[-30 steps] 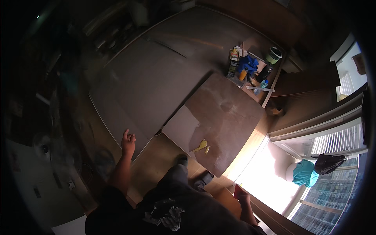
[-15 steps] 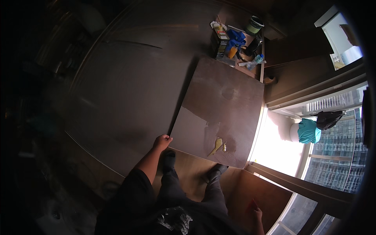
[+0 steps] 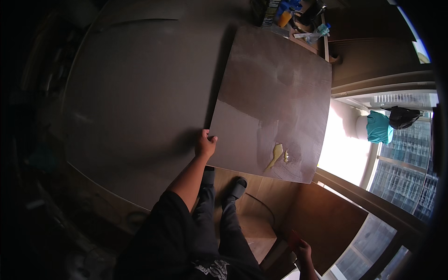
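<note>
My left hand (image 3: 205,143) grips the left edge of a smaller square brown-grey board (image 3: 270,88), near its front corner, with fingers closed on that edge. Lower right, my right hand (image 3: 302,247) is closed on a red flat object (image 3: 294,239), dim and hard to make out. A yellow smear (image 3: 275,153) and a smaller blob lie on the board's front part, amid darker patches. The board rests beside or partly over a large grey panel (image 3: 130,93); a dark shadow runs along the left edge.
Cans, blue cloth, an orange bottle (image 3: 284,18) and a water bottle crowd the back right. Teal cloth (image 3: 378,126) and a black bag (image 3: 403,116) hang by the bright window. My feet (image 3: 238,186) stand on wooden floor beside a wooden box (image 3: 256,238).
My left hand has moved from free in the air to gripping the board's edge, then higher along it. The view has shifted, and my feet now show nearer the board's front edge.
</note>
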A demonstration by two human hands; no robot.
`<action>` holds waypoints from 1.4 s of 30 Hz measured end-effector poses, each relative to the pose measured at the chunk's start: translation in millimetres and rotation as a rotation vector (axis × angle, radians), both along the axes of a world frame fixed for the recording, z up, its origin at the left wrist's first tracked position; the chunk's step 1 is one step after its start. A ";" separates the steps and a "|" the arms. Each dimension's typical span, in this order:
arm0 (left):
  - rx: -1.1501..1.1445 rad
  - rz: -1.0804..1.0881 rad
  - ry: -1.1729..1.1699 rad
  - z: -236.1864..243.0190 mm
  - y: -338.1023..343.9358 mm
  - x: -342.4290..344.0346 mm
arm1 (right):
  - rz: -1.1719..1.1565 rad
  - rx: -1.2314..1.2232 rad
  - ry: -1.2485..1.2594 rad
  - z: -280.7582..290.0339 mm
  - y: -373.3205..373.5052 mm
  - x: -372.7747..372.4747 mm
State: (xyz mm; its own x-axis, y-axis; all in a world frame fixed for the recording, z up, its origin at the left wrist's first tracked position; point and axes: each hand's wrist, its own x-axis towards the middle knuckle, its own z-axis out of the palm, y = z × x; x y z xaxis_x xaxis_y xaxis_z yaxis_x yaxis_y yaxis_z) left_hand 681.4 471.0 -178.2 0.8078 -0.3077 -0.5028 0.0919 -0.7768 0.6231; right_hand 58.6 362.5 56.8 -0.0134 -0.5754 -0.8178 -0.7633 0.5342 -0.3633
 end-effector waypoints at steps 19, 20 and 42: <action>0.054 -0.134 -0.287 -20.8 15.8 -11.6 | 0.028 0.162 -0.003 -4.9 48.0 64.5; 0.026 -0.119 -0.309 -26.8 24.7 -17.5 | 0.047 0.148 -0.010 -16.6 54.7 50.0; 0.372 -0.711 0.458 64.6 93.5 -187.3 | -0.364 0.087 -0.035 -78.1 142.7 -66.1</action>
State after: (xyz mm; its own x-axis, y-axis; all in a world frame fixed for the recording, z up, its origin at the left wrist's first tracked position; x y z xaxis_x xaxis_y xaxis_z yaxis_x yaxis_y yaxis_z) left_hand 494.1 564.5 -113.5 0.1884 -0.4092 -0.8928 -0.3074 -0.8879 0.3421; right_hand -7.5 505.2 -21.3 -0.1755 -0.4663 -0.8671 -0.5054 0.7985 -0.3271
